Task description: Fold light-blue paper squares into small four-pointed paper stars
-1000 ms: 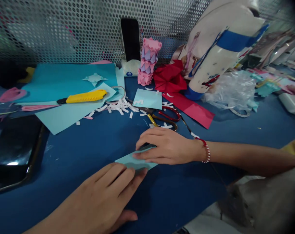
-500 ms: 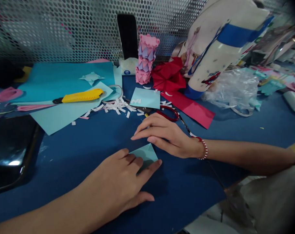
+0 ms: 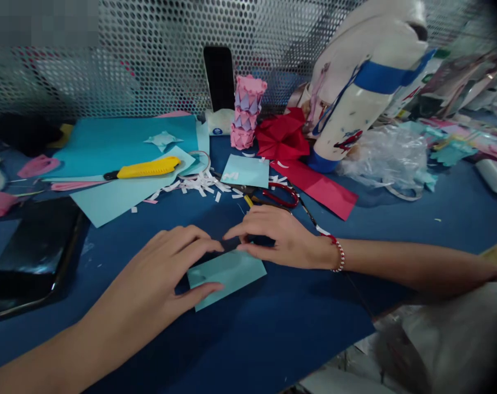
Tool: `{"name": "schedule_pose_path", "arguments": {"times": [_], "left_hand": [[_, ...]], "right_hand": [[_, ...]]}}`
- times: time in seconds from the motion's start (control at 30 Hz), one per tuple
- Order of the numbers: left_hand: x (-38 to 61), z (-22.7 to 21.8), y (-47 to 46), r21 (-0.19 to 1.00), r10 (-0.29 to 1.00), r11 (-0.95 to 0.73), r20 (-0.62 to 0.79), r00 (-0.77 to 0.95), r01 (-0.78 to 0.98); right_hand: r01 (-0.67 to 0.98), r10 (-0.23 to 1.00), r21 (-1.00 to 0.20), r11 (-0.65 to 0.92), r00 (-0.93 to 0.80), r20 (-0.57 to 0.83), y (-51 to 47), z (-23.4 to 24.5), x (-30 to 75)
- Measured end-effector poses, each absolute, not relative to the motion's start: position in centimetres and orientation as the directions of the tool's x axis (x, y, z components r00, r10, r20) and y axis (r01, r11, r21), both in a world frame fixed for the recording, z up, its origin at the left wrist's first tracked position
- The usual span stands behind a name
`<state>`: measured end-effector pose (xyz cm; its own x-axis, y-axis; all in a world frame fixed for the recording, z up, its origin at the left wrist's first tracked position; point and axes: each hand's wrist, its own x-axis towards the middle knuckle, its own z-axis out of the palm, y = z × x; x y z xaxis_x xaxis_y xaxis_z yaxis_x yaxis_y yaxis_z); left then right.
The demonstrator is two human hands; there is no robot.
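A light blue paper strip [image 3: 232, 276], apparently folded, lies flat and slanted on the blue table between my hands. My left hand [image 3: 172, 271] is open over its left end. The thumb rests on the paper and the fingers reach past the far edge. At the far edge, my right hand [image 3: 273, 235] has its thumb on or just at the paper, its index finger curved and apart from the thumb. A red and silver bead bracelet [image 3: 339, 254] circles the right wrist. Beyond that hand lie red-handled scissors [image 3: 282, 197], partly under a light blue paper square [image 3: 248, 171].
A yellow cutter knife [image 3: 150, 167] lies on blue sheets [image 3: 129, 137] beside white paper scraps [image 3: 199, 183]. Behind stand a phone [image 3: 219, 79], a pink and purple paper tower [image 3: 247, 112] and a white and blue bottle [image 3: 357, 112]. A black glossy device [image 3: 30, 246] sits left.
My left hand has drawn back to the left, uncovering the paper strip. The right hand's index finger has bent and its thumb has come to the paper's far edge. The camera view has shifted slightly.
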<state>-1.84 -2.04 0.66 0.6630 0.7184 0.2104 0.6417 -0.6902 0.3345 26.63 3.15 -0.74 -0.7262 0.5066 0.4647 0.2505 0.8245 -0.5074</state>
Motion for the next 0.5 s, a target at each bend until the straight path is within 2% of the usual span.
{"name": "schedule_pose_path", "arguments": {"times": [0.13, 0.27, 0.4, 0.5], "left_hand": [[-1.5, -0.4, -2.4, 0.333, 0.701, -0.708, 0.226, 0.677, 0.622], [-0.9, -0.2, -3.6, 0.349, 0.678, -0.730, 0.263, 0.687, 0.587], [-0.4, 0.8, -4.6, 0.355, 0.654, -0.752, 0.289, 0.699, 0.556], [-0.2, 1.5, -4.7, 0.344, 0.633, -0.771, 0.322, 0.704, 0.536]], "right_hand": [[0.262, 0.591, -0.602, 0.754, -0.670, 0.449, 3.0, -0.6, 26.7], [0.185, 0.631, -0.691, 0.699, -0.615, 0.474, 2.8, -0.4, 26.8], [0.058, 0.567, -0.682, 0.729, -0.609, 0.555, 2.6, -0.2, 26.9], [-0.012, 0.476, -0.640, 0.768, -0.659, 0.583, 2.6, -0.1, 26.8]]}}
